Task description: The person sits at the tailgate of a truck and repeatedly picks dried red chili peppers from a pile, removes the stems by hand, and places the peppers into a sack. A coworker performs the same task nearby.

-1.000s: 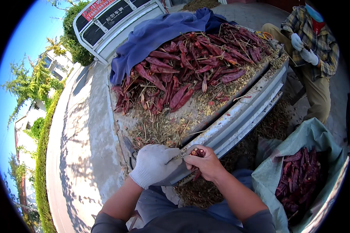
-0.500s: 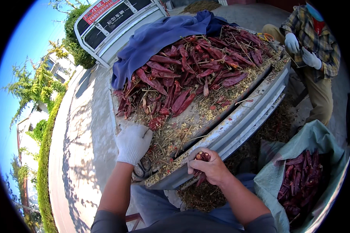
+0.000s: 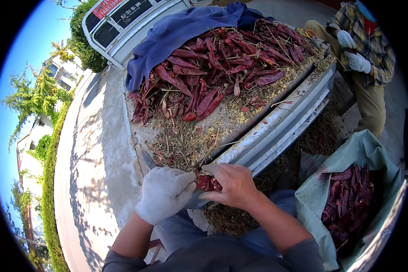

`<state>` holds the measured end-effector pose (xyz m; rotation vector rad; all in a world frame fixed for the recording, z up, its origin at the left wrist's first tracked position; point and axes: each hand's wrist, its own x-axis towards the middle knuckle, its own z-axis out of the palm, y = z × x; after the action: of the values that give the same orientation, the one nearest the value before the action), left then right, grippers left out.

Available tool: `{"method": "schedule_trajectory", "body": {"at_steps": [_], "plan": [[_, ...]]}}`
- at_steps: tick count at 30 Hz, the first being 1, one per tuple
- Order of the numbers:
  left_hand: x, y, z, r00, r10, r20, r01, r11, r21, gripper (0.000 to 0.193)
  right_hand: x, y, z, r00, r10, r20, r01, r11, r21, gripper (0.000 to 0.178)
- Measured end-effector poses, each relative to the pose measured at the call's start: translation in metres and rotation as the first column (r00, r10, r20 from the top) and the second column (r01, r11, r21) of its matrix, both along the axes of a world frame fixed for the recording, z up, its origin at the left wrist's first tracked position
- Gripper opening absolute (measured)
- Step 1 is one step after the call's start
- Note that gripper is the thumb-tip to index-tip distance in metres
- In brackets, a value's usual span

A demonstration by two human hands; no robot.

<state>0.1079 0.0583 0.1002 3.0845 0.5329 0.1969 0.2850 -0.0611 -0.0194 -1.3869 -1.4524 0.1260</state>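
My left hand (image 3: 164,192), in a white knit glove, meets my right hand at the near edge of a truck bed (image 3: 281,122). Its fingers pinch one end of a dark red dried chili pepper (image 3: 206,182) that spans the gap between the hands. My bare right hand (image 3: 235,183) is closed on the same chili; whether others lie within that grip is hidden. Beyond my hands a large heap of dried red chilies (image 3: 222,68) covers the bed. Broken stems and pale seeds (image 3: 181,140) are strewn between the heap and my hands.
A pale green woven sack (image 3: 310,213) holding dried chilies (image 3: 349,204) stands open at my right. Dark blue cloth (image 3: 167,41) drapes the heap's far side. Another person (image 3: 371,59) in white gloves sits at the far right. Plant debris (image 3: 231,222) lies below the bed edge.
My left hand has come back from the debris toward the right hand, and both now hold a chili. The stem ends showing in my right hand earlier are out of sight.
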Motion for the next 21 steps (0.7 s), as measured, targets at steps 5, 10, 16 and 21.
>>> {"method": "schedule_trajectory", "body": {"at_steps": [5,10,16,21], "plan": [[0.002,-0.005,-0.011,0.999,-0.042,-0.013,0.04,0.99,-0.138,0.015,-0.004,0.002,-0.012,0.993,0.088,0.073,-0.085,0.996,-0.041,0.027],[0.007,-0.001,-0.007,0.962,-0.138,-0.237,0.125,0.99,-0.068,0.015,-0.001,0.0,-0.013,0.984,0.167,0.07,-0.16,0.983,-0.094,0.026],[0.006,0.005,-0.017,0.956,-0.232,-0.18,0.201,0.964,-0.176,0.021,0.001,0.002,-0.017,0.964,0.264,0.013,-0.259,0.955,-0.144,0.026],[-0.008,0.005,-0.039,0.984,-0.016,0.18,0.123,0.79,-0.601,0.012,0.001,0.006,-0.015,0.932,0.348,-0.099,-0.347,0.938,0.026,0.026]]}}
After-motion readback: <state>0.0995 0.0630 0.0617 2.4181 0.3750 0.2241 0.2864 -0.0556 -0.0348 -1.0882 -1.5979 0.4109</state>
